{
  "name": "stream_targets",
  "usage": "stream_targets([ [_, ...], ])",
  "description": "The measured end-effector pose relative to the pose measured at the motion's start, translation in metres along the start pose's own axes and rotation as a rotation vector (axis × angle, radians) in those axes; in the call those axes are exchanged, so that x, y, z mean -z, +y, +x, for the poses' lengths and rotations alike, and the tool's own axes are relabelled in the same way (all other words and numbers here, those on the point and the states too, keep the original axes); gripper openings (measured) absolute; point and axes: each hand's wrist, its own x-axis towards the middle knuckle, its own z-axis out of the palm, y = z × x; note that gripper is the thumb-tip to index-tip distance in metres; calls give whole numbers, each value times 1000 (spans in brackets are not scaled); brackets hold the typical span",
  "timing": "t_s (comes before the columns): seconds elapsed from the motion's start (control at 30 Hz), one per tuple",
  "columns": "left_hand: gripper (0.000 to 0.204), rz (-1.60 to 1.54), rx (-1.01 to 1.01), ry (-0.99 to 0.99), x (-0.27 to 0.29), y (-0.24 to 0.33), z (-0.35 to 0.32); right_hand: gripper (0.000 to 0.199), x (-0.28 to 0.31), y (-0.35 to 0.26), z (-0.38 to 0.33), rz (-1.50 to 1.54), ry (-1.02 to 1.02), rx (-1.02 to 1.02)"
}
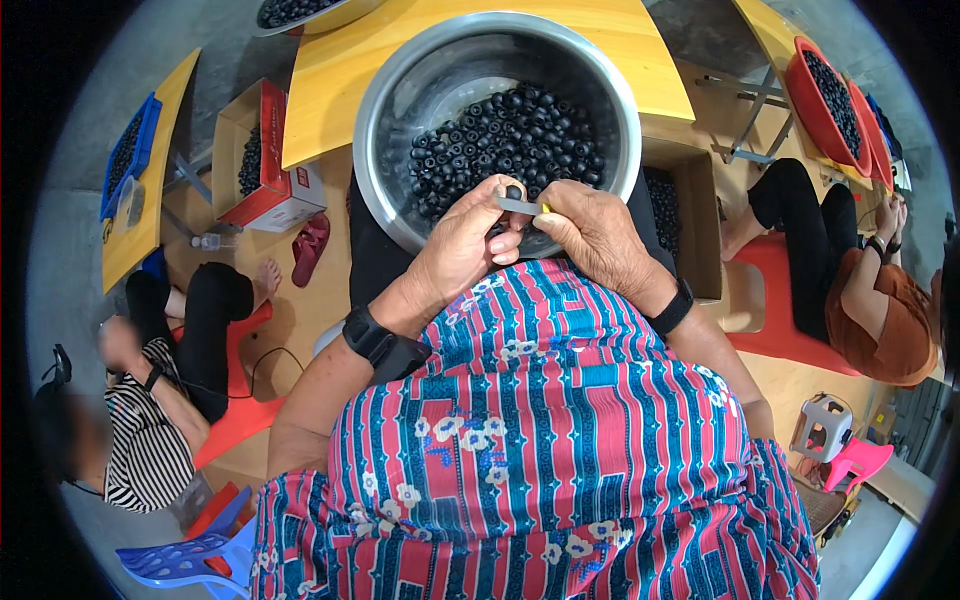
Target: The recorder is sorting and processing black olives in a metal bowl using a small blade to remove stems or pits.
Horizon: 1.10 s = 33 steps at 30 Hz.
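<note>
My left hand (463,228) pinches a small round black bead-like piece (514,192) between thumb and fingertips, over the near side of a large steel bowl (372,130). In my right hand (597,226) is a small knife (520,206). A bit of its yellow handle shows by my thumb, and the rest is hidden in the fist. The short flat blade lies across the near side of the black piece, with its tip by my left thumb. Many loose black pieces (490,140), several with a visible hole or ring at one end, fill the bowl's bottom.
The bowl overlaps a yellow table (320,90). A cardboard box (690,170) of black pieces stands right of my lap, a red-and-white box (272,170) farther left. Co-workers sit on both sides, near a blue tray (148,130) and a red basin (805,120).
</note>
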Motion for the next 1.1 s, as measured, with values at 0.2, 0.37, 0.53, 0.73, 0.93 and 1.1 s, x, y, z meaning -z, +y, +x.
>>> stream_targets([
  [0.2,17,29,11,15,-4,2,-1,27,-1,1,0,-45,9,15],
  [0.37,17,57,16,16,-5,3,-1,27,-2,2,0,-62,13,18],
  [0.53,17,86,14,-7,-4,3,0,28,-2,2,0,-54,26,14],
  [0.73,17,81,22,-7,-4,3,-1,28,-2,1,0,-45,18,11],
  [0.93,18,83,14,-15,-2,2,0,28,-2,3,1,-54,2,17],
  [1.1,18,78,20,-13,-1,2,-1,29,-2,2,1,-61,-6,6],
])
